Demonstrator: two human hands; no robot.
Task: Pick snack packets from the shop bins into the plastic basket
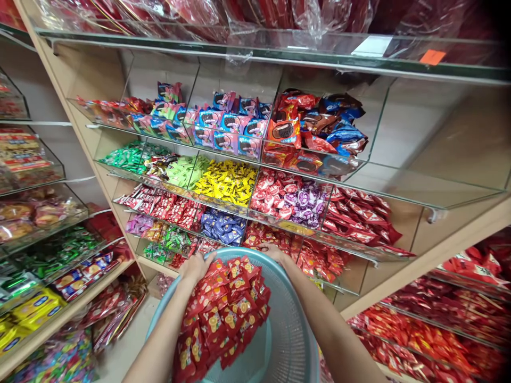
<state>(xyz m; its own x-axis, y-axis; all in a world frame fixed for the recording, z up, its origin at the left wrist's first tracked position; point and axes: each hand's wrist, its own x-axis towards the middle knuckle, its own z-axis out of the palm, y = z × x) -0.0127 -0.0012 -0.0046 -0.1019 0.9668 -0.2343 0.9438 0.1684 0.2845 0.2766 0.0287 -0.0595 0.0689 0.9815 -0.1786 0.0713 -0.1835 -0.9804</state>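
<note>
Glass-fronted shelves (pixel 235 210) of wrapped sweets fill the wall, biscuit packets (pixel 227 122) with printed dark cookies above; their small lettering cannot be read clearly. Red packets (pixel 235 308) printed with orange slices lie heaped toward the left inside a blue-green basket (pixel 293 308). Left hand (pixel 196 267) and right hand (pixel 273 252) curl over its far rim, gripping it, fingers partly hidden. Pale floor (pixel 123 340) shows at lower left.

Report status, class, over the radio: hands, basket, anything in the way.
Left hand, right hand: on basket rim. Red packets heaped inside. Stocked shelving close beyond.
</note>
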